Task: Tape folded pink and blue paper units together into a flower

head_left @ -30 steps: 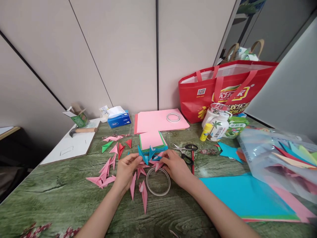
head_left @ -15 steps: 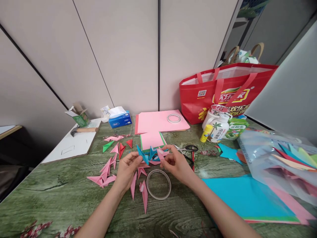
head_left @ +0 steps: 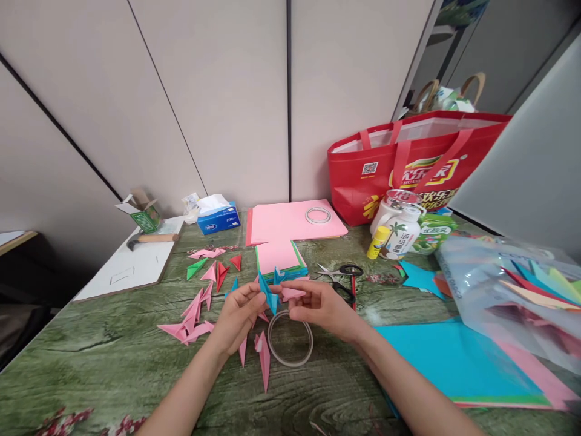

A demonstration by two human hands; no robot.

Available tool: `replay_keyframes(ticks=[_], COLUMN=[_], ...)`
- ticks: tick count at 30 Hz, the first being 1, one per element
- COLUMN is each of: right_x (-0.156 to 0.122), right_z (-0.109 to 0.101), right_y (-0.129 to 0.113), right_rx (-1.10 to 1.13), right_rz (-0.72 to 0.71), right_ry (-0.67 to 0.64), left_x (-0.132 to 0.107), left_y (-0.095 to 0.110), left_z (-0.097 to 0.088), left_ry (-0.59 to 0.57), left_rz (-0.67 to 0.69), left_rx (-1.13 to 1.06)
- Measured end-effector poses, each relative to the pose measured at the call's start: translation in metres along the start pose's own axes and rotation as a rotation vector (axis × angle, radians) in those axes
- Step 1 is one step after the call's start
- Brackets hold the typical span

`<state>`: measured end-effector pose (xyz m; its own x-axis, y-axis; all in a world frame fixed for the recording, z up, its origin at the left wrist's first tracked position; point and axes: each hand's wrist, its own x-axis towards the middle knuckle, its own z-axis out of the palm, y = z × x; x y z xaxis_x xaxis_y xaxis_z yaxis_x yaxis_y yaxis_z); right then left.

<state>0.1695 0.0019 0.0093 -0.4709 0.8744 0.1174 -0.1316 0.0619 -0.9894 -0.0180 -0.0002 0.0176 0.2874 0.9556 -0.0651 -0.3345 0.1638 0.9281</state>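
My left hand [head_left: 236,316] pinches a blue folded paper piece [head_left: 269,293] just above the green table [head_left: 113,375]. My right hand [head_left: 321,307] pinches a pink folded paper piece [head_left: 291,293] and holds its tip close to the blue one. Under both hands lies a clear tape ring [head_left: 290,338]. Several pink folded points [head_left: 193,320] lie scattered to the left. More pink points [head_left: 264,357] rest below my left hand. A small stack of pink and coloured square papers [head_left: 278,257] sits just beyond my hands.
Scissors [head_left: 341,278] lie right of my hands. Behind are large pink sheets [head_left: 290,221] with a tape roll [head_left: 318,215], a tissue box [head_left: 218,219], a glue stick [head_left: 377,242], a white jar [head_left: 399,229] and a red bag [head_left: 417,160]. Blue paper [head_left: 449,357] and a plastic bag [head_left: 512,290] are right.
My right hand picked a pink folded piece off the pile and carried it toward the blue piece in my left hand. Both hands have drawn together above the tape ring.
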Motion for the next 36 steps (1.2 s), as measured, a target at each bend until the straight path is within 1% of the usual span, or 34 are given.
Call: replay_keyframes(ticks=[2, 4, 6, 8, 10, 12, 15, 18, 20, 22, 25, 27, 32, 36], right_x=[0.0, 0.001, 0.002, 0.003, 0.003, 0.004, 0.005, 0.005, 0.004, 0.004, 0.003, 0.003, 0.005, 0.005], right_z=[-0.001, -0.001, -0.001, 0.0, 0.001, 0.003, 0.005, 0.004, 0.004, 0.003, 0.004, 0.005, 0.007, 0.012], right_y=[0.002, 0.005, 0.008, 0.01, 0.011, 0.01, 0.008, 0.009, 0.011, 0.013, 0.014, 0.014, 0.017, 0.02], right_rx=[-0.036, -0.118, -0.227, -0.317, -0.293, -0.144, 0.094, 0.214, 0.25, 0.241, 0.197, 0.184, 0.11, 0.05], right_rz=[-0.05, -0.091, -0.137, -0.168, -0.144, -0.061, 0.05, 0.116, 0.134, 0.118, 0.077, 0.058, 0.03, 0.014], right_ry=[-0.012, 0.022, 0.09, 0.193, 0.294, 0.341, 0.361, 0.354, 0.312, 0.26, 0.218, 0.236, 0.344, 0.376], left_x=[0.001, 0.001, 0.001, 0.001, 0.0, 0.0, 0.0, 0.0, 0.001, 0.001, 0.002, 0.003, 0.003, 0.002], left_y=[0.0, 0.0, 0.0, 0.0, 0.0, 0.0, -0.002, -0.004, -0.005, -0.007, -0.01, -0.011, -0.011, -0.011], left_z=[-0.001, -0.001, 0.0, 0.0, 0.001, 0.001, 0.002, 0.004, 0.003, 0.002, -0.002, -0.003, -0.001, 0.002], left_ry=[0.004, 0.007, 0.006, -0.01, -0.037, -0.047, -0.012, 0.066, 0.126, 0.167, 0.188, 0.2, 0.223, 0.233], left_rz=[-0.038, -0.076, -0.099, -0.104, -0.097, -0.088, -0.063, -0.023, 0.005, 0.035, 0.068, 0.073, 0.054, 0.051], left_rx=[-0.057, -0.094, -0.111, -0.107, -0.086, -0.048, 0.019, 0.081, 0.132, 0.18, 0.224, 0.241, 0.276, 0.308])
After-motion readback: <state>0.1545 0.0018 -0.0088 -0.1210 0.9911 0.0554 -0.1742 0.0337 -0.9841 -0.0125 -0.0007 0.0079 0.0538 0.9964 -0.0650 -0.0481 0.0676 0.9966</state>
